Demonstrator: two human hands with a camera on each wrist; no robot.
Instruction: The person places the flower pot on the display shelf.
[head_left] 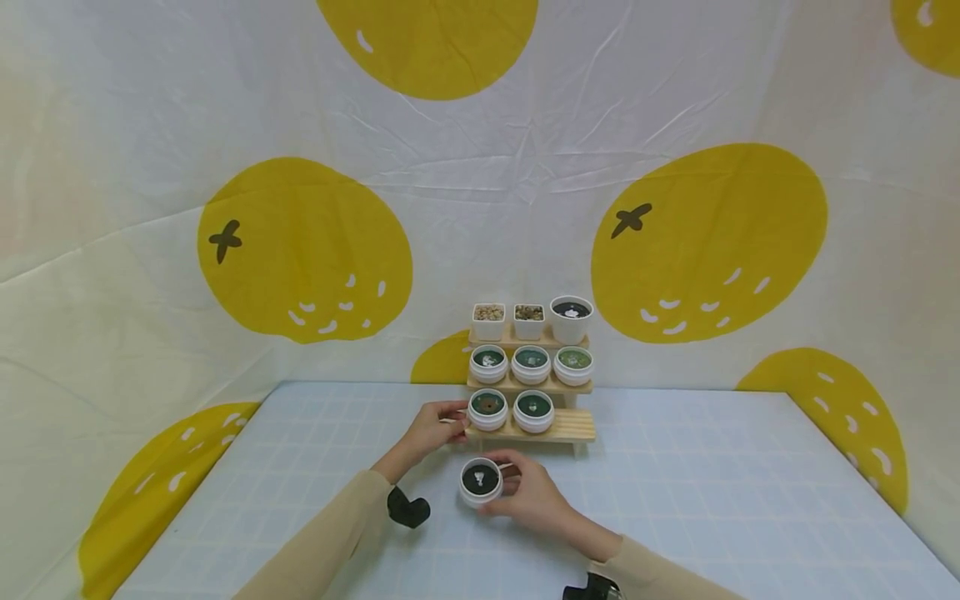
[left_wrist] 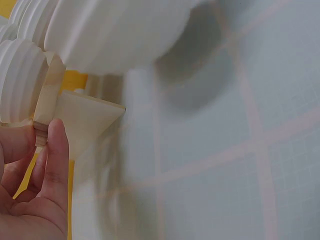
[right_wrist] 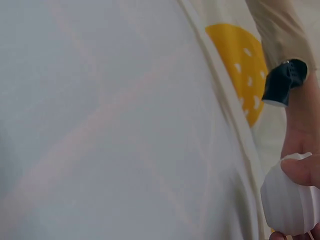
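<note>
My right hand (head_left: 534,493) grips a small round white pot (head_left: 480,480) with a dark filling and a white mark on top, in front of the wooden tiered stand (head_left: 576,426). In the right wrist view the thumb lies over the ridged side of this pot (right_wrist: 284,202). My left hand (head_left: 429,431) pinches the left end of the stand's lowest shelf between thumb and fingers, as the left wrist view shows at the shelf edge (left_wrist: 50,95). Two round white pots, one brown-green (head_left: 488,405) and one dark green (head_left: 534,407), stand on that shelf, left and middle.
The middle shelf bears three round pots with greenish fillings (head_left: 531,360). On the top shelf stand two square cups (head_left: 489,322) of small pieces and a taller round pot (head_left: 572,317). A pale blue checked cloth (head_left: 697,483) covers the table; a fruit-print curtain (head_left: 487,200) hangs behind.
</note>
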